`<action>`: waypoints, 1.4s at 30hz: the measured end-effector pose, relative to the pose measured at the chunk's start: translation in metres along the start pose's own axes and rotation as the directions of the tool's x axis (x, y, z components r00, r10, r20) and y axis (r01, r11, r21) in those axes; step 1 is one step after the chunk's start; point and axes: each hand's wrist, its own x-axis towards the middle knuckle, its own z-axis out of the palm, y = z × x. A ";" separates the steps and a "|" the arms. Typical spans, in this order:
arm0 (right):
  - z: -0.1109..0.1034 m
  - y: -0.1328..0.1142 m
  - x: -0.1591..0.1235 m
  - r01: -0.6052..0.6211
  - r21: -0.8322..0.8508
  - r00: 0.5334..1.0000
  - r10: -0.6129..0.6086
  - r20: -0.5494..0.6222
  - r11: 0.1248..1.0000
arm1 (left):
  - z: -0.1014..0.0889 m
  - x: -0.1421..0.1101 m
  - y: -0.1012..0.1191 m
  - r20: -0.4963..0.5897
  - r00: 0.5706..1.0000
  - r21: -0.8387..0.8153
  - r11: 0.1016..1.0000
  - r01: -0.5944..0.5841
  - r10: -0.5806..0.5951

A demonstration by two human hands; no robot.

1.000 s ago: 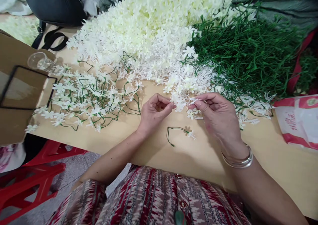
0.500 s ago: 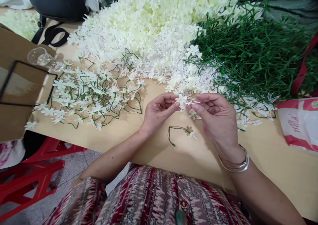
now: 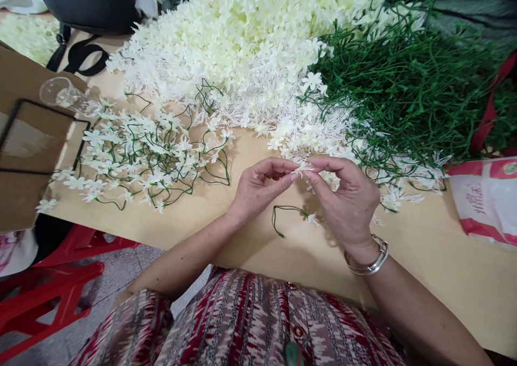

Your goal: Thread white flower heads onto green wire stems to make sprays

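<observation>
Over the near part of the table, the fingertips of my left hand [image 3: 260, 185] and my right hand [image 3: 343, 199] meet around a small white artificial flower [image 3: 302, 168]. My left thumb and fingers pinch it from one side. From the other, my right thumb and forefinger are closed on its thin white stamens; the fingers partly hide both pieces. Below my hands lies a green plastic stem [image 3: 291, 208] with a white tuft at its tip. Just beyond my fingers are loose white blossoms and stamens [image 3: 283, 134].
Assembled flower sprigs [image 3: 161, 150] lie to the left beside a clear plastic cup [image 3: 62, 94] and a cardboard box [image 3: 36, 134]. A large petal heap [image 3: 242, 26] and green stems [image 3: 416, 75] fill the back. A red-and-white packet [image 3: 487, 199] sits right; red stools [image 3: 52, 296] stand below left.
My right hand has moved left, bringing the stamens against the flower in my left hand. The flower has turned, so its open face no longer shows. The stem below stays put.
</observation>
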 end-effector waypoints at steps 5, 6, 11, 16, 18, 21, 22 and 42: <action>0.000 0.006 0.004 -0.191 0.127 0.979 0.180 0.093 0.973 | -0.003 0.000 0.002 0.048 0.998 0.079 0.996 -0.050 0.047; -0.001 0.008 0.006 -0.217 0.140 0.972 0.200 0.125 0.966 | -0.003 0.000 0.003 0.059 0.996 0.101 0.992 -0.070 0.064; -0.008 0.018 0.013 -0.167 0.156 0.949 0.116 0.293 0.973 | -0.004 -0.001 0.005 0.121 0.985 0.185 0.972 -0.144 0.122; -0.009 0.018 0.016 -0.093 0.189 0.965 0.042 0.258 0.978 | -0.007 -0.001 0.003 0.103 0.977 0.197 0.959 -0.202 0.185; -0.008 0.019 0.017 -0.131 0.242 0.969 0.072 0.235 0.961 | -0.012 0.000 0.008 0.072 0.969 0.266 0.932 -0.245 0.235; -0.009 0.024 0.018 -0.161 0.247 0.973 0.111 0.202 0.956 | -0.023 0.001 0.028 0.270 0.938 0.339 0.890 -0.305 0.219; -0.010 0.026 0.018 -0.169 0.233 0.973 0.125 0.193 0.958 | -0.027 0.000 0.036 0.412 0.895 0.336 0.884 -0.325 0.172; -0.015 0.028 0.021 -0.248 0.337 0.967 0.207 0.151 0.908 | -0.021 -0.015 0.026 0.554 0.825 0.392 0.909 -0.138 -0.113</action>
